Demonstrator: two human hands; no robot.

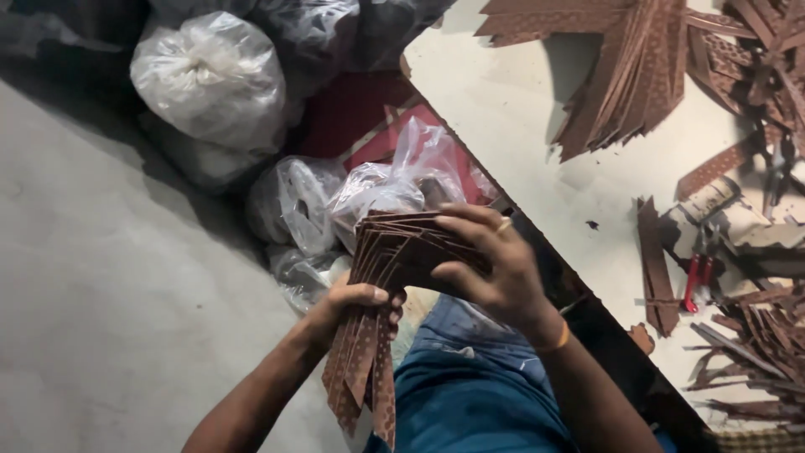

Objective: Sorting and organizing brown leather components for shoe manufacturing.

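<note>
Your left hand grips strips mid-bundle; right hand curled over top end. Table right of strips, bags beyond, concrete floor left.

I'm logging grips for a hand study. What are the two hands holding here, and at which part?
Both hold one bundle of brown patterned strips: the left hand grips its middle, the right hand clasps the upper end.

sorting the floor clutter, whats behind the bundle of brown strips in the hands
Behind the bundle of brown strips sit clear plastic bags on the floor. The bundle and both hands cover the bags' lower parts; their contents are unclear.
</note>
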